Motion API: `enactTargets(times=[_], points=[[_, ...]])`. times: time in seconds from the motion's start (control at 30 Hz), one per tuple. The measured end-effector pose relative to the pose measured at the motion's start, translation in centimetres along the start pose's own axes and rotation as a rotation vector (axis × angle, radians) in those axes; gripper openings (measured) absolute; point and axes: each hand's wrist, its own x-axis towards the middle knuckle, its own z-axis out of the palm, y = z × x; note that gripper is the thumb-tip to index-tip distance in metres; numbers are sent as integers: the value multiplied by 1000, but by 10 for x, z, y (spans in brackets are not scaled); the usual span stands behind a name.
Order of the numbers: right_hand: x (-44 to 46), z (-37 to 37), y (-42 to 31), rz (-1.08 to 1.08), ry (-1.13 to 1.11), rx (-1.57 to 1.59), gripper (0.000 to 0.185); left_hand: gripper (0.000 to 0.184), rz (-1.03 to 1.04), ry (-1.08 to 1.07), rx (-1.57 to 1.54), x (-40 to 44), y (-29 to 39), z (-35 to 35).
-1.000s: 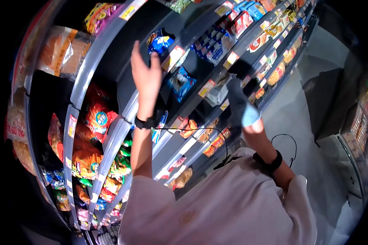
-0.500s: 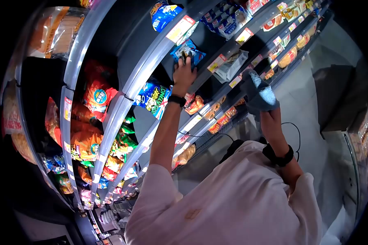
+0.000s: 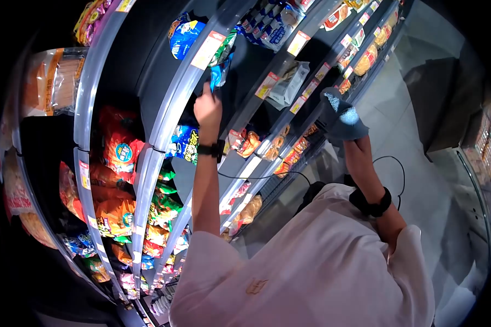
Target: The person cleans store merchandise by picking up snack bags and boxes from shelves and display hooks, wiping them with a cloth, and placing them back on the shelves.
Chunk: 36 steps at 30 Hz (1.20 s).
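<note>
My left hand [image 3: 208,111] is closed on the lower edge of a light-blue snack bag [image 3: 219,73], upright near the front of a dark shelf. A green packet [image 3: 223,49] stands right beside that bag, partly behind the price-tag rail. Further back on the same shelf is a blue and white bag [image 3: 185,36]. My right hand [image 3: 360,150] grips a dark grey cloth [image 3: 342,117] with pale speckled patches, held away from the shelves. Below my left hand, a blue bag with yellow lettering [image 3: 184,143] sits on another shelf, partly behind my wrist.
Curved clear shelf rails [image 3: 174,98] with price tags run across the left and centre. Red snack bags [image 3: 118,147] fill a lower shelf. A grey-white packet [image 3: 289,84] lies further right. A dark box-like unit [image 3: 439,103] stands on the tiled floor at the right. A thin cable hangs between my arms.
My left hand has moved onto the light-blue bag, which now stands upright instead of lying flat. The view has shifted a little. My right hand still holds the cloth.
</note>
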Motion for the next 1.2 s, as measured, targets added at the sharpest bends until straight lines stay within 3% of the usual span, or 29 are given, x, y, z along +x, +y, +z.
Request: enactTargets(times=[0.17, 0.2, 0.23, 0.27, 0.3, 0.37, 0.4, 0.53, 0.63, 0.77, 0.83, 0.93, 0.97, 1.1, 1.17, 1.2], points=[[1, 1, 8, 87, -60, 24, 19, 18, 10, 76, -305, -61, 43, -64], [1, 0, 12, 86, -84, 19, 20, 17, 148, 168, -304, -75, 55, -77], [1, 2, 13, 88, -76, 20, 20, 18, 73, 77, -281, -93, 68, -92], [2, 6, 13, -109, -56, -161, 21, 13, 0, 109, -501, -110, 83, -94], [3, 9, 14, -306, -34, -344, 23, 18, 46, 154, -287, -137, 74, -78], [6, 9, 11, -370, -101, -399, 26, 28, -72, -42, -708, -161, 121, -110], [7, 10, 10, -430, -185, -449, 29, 30, -250, -117, -999, -178, 129, -97], [5, 36, -5, -731, -284, -688, 35, 29, -494, -180, -1169, -186, 165, -103], [-10, 57, -4, -629, -380, -602, 37, 29, -580, -161, -1256, -181, 172, -115], [13, 55, 22, -699, -400, -652, 41, 30, -595, -154, -1255, -195, 156, -125], [29, 48, 30, -499, -402, -425, 44, 30, -628, -130, -1480, -202, 155, -129], [15, 58, 30, -507, -358, -608, 44, 29, -625, -70, -1465, -206, 154, -128], [7, 68, 19, -545, -368, -495, 43, 26, -559, -82, -1139, -215, 143, -123], [-10, 95, 0, -601, -526, -300, 45, 20, -544, 182, -1066, -215, 147, -120], [6, 88, 31, -611, -554, -335, 45, 21, -510, 136, -997, -218, 140, -124], [7, 89, 33, -299, -572, -139, 46, 23, -475, 84, -932, -219, 135, -126]])
